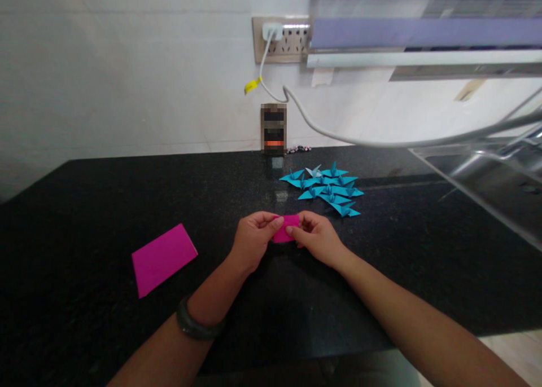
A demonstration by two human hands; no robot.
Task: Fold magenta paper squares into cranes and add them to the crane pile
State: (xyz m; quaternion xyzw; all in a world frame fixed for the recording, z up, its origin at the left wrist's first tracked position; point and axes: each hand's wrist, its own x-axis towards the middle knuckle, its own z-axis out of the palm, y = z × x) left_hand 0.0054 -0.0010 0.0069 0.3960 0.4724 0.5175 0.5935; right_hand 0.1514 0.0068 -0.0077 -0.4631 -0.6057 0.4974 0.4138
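A small pink piece of folded paper (284, 234) is held up between both hands, just above the dark counter. My left hand (253, 237) pinches its left side, thumb on top. On its right side my right hand (317, 236) grips it, with the thumb lying across the near face; the fingers behind the paper are partly hidden. Left of my left forearm lies a larger stack of pink paper (164, 258). Beyond my right hand sits a group of several blue folded paper cranes (331, 189), with one paler crane (315, 172) at the back.
The black stone counter (203, 195) meets a white tiled wall. A blurred-out box (274, 128) stands against the wall. From the wall socket (292, 40), a white cable (322, 128) runs right, above a metal sink (478, 167).
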